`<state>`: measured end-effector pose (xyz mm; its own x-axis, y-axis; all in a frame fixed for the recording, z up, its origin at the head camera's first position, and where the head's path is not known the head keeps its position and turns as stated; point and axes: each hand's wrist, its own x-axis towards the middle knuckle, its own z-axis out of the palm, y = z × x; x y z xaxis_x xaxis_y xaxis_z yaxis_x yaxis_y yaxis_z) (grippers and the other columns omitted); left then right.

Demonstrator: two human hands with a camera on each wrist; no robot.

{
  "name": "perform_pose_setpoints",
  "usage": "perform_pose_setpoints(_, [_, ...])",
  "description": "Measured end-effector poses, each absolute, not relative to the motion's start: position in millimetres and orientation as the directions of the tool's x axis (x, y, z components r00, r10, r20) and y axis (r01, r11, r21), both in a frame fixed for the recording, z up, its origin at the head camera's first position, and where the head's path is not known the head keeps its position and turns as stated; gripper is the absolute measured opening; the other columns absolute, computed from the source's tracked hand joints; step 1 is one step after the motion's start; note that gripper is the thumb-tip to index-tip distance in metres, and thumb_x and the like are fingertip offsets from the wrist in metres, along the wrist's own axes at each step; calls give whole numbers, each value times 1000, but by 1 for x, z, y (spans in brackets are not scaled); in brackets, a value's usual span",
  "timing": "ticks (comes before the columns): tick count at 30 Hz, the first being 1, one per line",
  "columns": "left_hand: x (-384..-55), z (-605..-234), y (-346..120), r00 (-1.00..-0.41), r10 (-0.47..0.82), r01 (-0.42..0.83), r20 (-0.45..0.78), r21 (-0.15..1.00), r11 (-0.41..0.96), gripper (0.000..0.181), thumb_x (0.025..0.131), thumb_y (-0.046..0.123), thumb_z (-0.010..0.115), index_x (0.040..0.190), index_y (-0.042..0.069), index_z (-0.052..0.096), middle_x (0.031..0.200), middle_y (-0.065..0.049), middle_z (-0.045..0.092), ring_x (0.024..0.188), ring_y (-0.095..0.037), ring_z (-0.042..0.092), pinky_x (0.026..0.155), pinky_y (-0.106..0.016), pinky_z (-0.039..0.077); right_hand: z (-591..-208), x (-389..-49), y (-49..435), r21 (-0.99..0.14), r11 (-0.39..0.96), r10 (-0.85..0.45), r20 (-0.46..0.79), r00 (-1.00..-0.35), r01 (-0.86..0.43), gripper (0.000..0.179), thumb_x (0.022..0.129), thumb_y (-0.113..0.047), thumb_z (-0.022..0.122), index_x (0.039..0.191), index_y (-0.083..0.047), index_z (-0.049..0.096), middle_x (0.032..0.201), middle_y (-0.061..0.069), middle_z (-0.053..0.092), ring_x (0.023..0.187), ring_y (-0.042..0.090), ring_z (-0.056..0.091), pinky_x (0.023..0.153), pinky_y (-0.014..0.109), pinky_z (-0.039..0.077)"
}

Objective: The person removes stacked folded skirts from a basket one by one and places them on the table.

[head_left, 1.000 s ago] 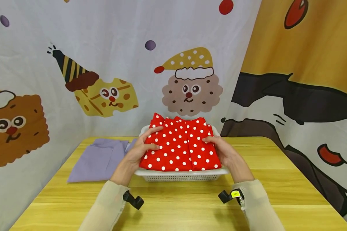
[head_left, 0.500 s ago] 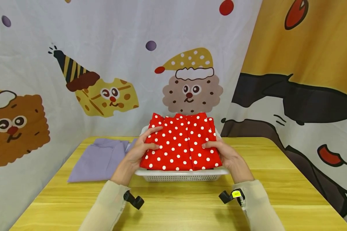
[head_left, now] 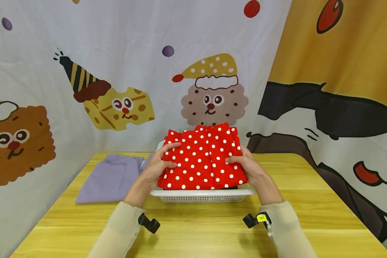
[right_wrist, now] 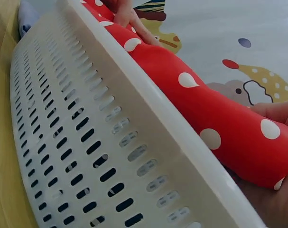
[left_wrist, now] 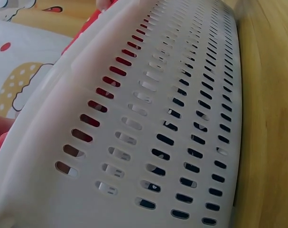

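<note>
A folded red cloth with white polka dots (head_left: 200, 161) lies across the white perforated basket (head_left: 203, 193), mostly within its rim. My left hand (head_left: 153, 168) grips the cloth's left side, thumb and fingers spread over the top. On the opposite side my right hand (head_left: 251, 167) holds it, and in the right wrist view the cloth's edge (right_wrist: 229, 128) sits between thumb above and fingers (right_wrist: 257, 199) below. Something dark (head_left: 233, 187) shows under the cloth's front right edge. The left wrist view mostly holds the basket's slotted wall (left_wrist: 134, 109), with red behind the upper slots.
A folded lavender cloth (head_left: 111, 179) lies on the wooden table (head_left: 196, 229) left of the basket, with more lavender fabric (head_left: 146, 163) beside it. Behind the table hangs a white curtain (head_left: 122, 43) with cartoon prints.
My hands have raised and shifted the polka-dot cloth slightly; its front right edge stands higher, showing more of the dark thing below. The basket and lavender cloth stay put.
</note>
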<state>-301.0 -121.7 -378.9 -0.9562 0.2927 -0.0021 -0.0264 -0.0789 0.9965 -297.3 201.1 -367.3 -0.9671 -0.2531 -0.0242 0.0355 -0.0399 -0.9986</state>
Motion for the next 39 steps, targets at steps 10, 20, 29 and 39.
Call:
perform_pose_setpoints(10, [-301,-380,-120,-963,270,-14,0,999,-50,68,93,-6,59,147,34,54,163,-1,28,142,-33,41,99,-44,57,-364,-297,203,-1000,-5,-239,-5,-971,6,70,95,-6,59,157,-13,27,141,9,50,118,23,61,91,39,61])
perform_pose_setpoints(20, [-299,-377,-118,-970,244,17,21,1000,-19,66,93,-4,60,146,35,54,162,-1,29,142,-31,39,101,-45,56,-362,-296,204,-1000,-19,-247,28,-969,-24,68,96,-5,58,156,-10,27,138,9,50,116,21,62,90,39,62])
perform_pose_setpoints(29, [-293,-367,-117,-969,243,33,36,999,-17,68,91,-4,61,146,35,55,162,0,27,143,-31,37,101,-46,55,-353,-292,204,-1000,-5,-220,9,-976,-8,68,96,-7,58,156,-14,27,141,9,49,119,23,60,90,40,62])
perform_pose_setpoints(39, [-285,-356,-116,-961,264,71,82,996,-49,66,92,-2,61,147,34,55,161,3,29,141,-31,39,97,-45,57,-341,-282,206,-999,-4,-238,47,-970,-48,67,97,-6,56,156,-12,25,140,8,48,117,21,61,90,39,62])
